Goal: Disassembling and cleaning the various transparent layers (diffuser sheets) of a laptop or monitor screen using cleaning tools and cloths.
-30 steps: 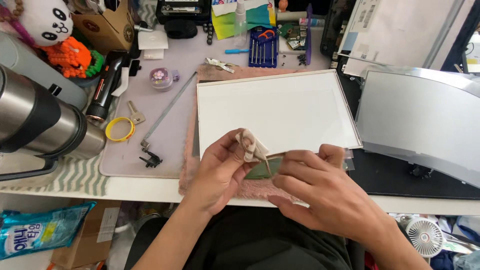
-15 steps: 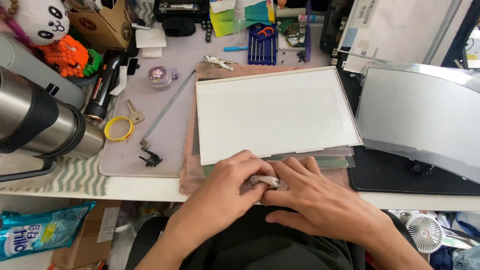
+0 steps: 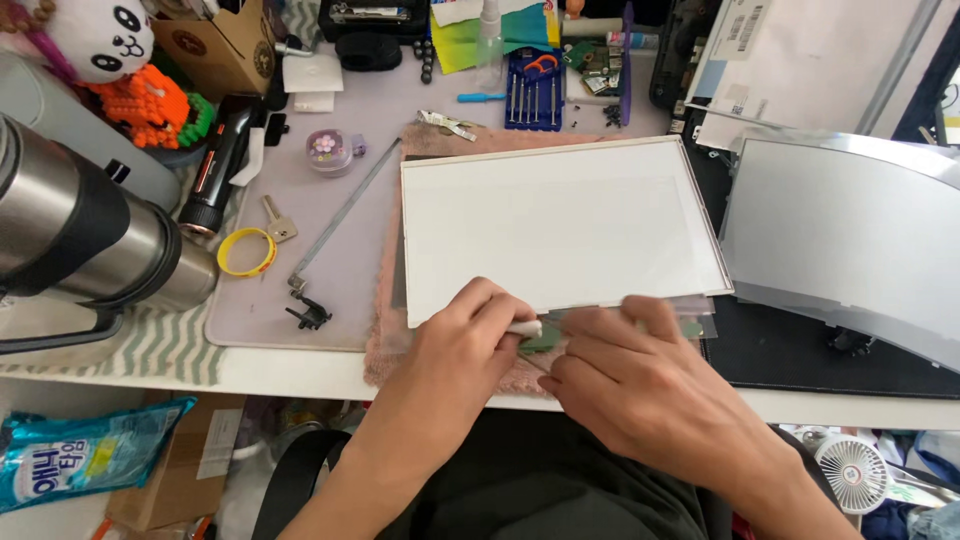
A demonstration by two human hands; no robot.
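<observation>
Left hand [image 3: 455, 350] now pinches a small white tab [image 3: 524, 328] at the white panel's [image 3: 560, 225] lower edge; right hand [image 3: 640, 385] has flattened beside it, grasping nothing.

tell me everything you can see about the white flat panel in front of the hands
The white rectangular flat panel lies face up on a pink fuzzy mat, matte and blank, with a thin pale frame. Its long side runs left to right, slightly skewed. Clear sheet layers stick out along its near right edge. The left hand and right hand press at that near edge, over a small green strip.
</observation>
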